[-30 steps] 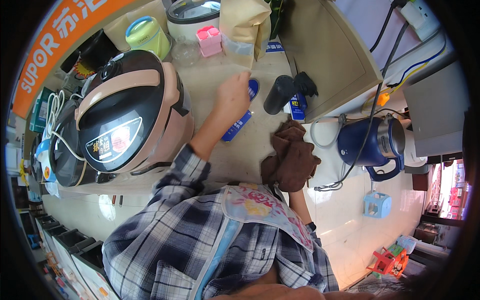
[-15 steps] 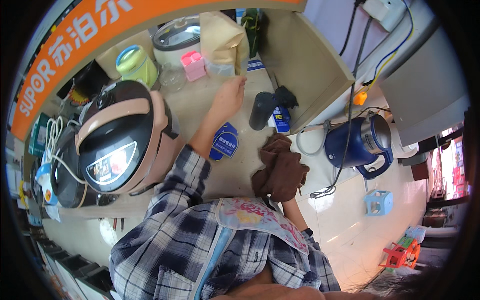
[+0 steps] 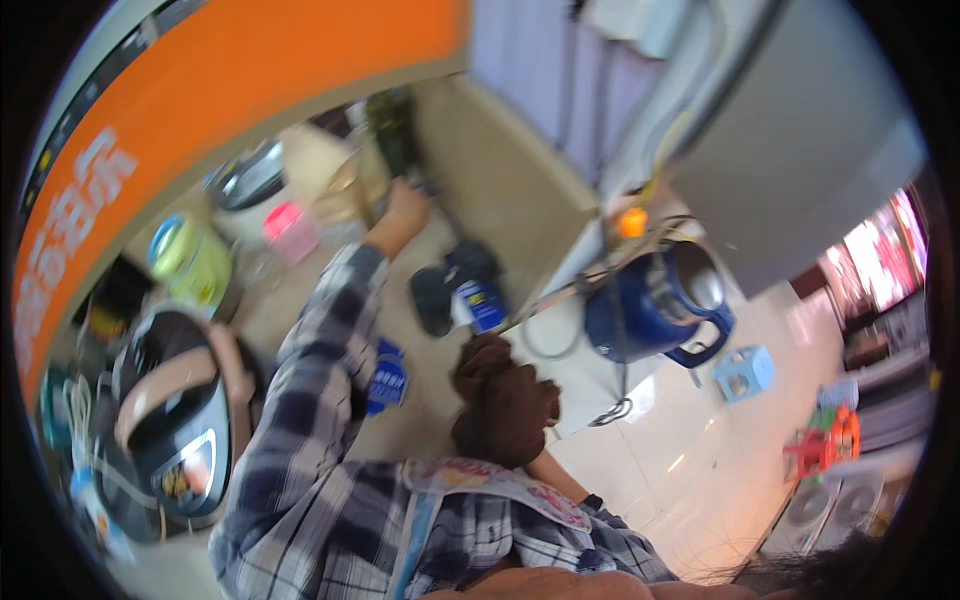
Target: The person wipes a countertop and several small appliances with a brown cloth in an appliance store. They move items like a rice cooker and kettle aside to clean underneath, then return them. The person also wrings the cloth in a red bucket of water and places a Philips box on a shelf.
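Note:
My left hand point(image 3: 405, 212) reaches to the back of the shelf, beside a beige paper bag point(image 3: 318, 172) and below a dark green leafy thing point(image 3: 392, 135). Its fingers are smeared by motion, and whether they touch the bag is unclear. My right hand is covered by a bunched brown cloth point(image 3: 505, 410), which it holds over the front edge of the shelf. Between the two arms lie a blue sign with white print point(image 3: 388, 378), a blue box point(image 3: 482, 305) and a dark cylinder point(image 3: 431, 300).
To the left stands a pink-and-black rice cooker point(image 3: 185, 410). Behind it are a lime-green container point(image 3: 190, 262) and a pink box point(image 3: 290, 232). A blue electric kettle point(image 3: 650, 305) with loose cables is at the right, beyond the side panel point(image 3: 500, 170). A light blue stool point(image 3: 745, 372) stands on the floor.
The view has swung right, so the shelf things sit further left. My left arm is stretched further toward the back, nearer the leafy thing. My right hand still has the brown cloth.

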